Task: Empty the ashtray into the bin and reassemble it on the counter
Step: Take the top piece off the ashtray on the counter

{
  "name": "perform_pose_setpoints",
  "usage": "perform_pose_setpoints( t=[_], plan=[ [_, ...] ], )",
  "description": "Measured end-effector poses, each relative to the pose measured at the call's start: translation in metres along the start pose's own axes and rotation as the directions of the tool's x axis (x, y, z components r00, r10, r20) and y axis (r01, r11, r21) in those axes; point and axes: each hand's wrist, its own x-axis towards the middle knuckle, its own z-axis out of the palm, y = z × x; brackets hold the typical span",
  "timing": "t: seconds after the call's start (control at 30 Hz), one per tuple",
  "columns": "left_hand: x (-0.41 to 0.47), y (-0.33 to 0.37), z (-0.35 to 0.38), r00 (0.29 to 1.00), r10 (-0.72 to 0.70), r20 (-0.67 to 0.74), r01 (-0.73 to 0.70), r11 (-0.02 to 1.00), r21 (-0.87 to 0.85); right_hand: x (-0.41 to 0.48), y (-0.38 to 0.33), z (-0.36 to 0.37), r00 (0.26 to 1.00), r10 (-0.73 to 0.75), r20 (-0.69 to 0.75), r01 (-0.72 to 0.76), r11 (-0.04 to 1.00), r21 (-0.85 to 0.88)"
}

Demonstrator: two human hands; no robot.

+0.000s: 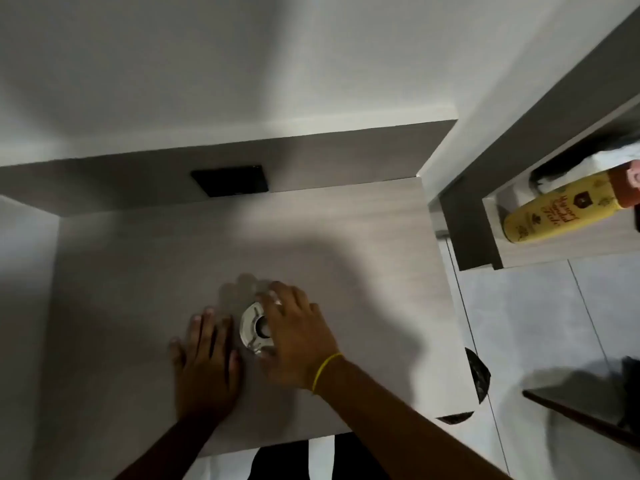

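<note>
Counter: a pale counter (138, 271) with a faint wood-grain finish, flat and matte, shadowed across its middle.
Ashtray: a round, shiny metal ashtray (250, 329) sits on the counter between the two hands; its top is a bright silver ring with notched grooves and a dark hole at the centre (the right half is hidden under the hand).
Ashtray position: near the front middle of the counter, well apart from the wall.
Right hand: the right hand (298, 336) lies over the ashtray's right side, fingers curved down around its rim, thumb at the near edge; how firmly it grips cannot be told.
Wristband: a thin yellow band (325, 370) circles the right wrist.
Left hand: the left hand (204, 358) rests palm down on the counter just beside the ashtray's left edge, fingers straight and close together.
Wall plate: a dark square plate (230, 178) is set in the grey strip behind the counter.
Shelf: a grey shelf (481, 244) at the right holds a yellow bottle (561, 95) with an orange cap.
Floor: smooth pale tiles (536, 323) lie to the right.
</note>
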Motion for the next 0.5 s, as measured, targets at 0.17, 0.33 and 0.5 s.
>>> perform_pose_setpoints(
  t=[0.17, 0.33, 0.5],
  plan=[
    [0.0, 0.002, -0.005, 1.0, 0.007, 0.03, -0.006, 1.0, -0.026, 0.027, -0.023, 0.003, 0.971, -0.083, 0.224, 0.14, 0.957, -0.253],
    [-0.001, -0.003, 0.0, 1.0, 0.017, 0.002, -0.017, 0.999, -0.04, 0.031, -0.023, 0.012, 0.943, -0.08, 0.322, 0.212, 0.891, -0.401],
    [-0.001, -0.001, -0.002, 1.0, 0.002, 0.004, -0.001, 0.998, -0.056, 0.035, -0.025, 0.017, 0.937, -0.093, 0.338, 0.248, 0.858, -0.45]
  ],
)
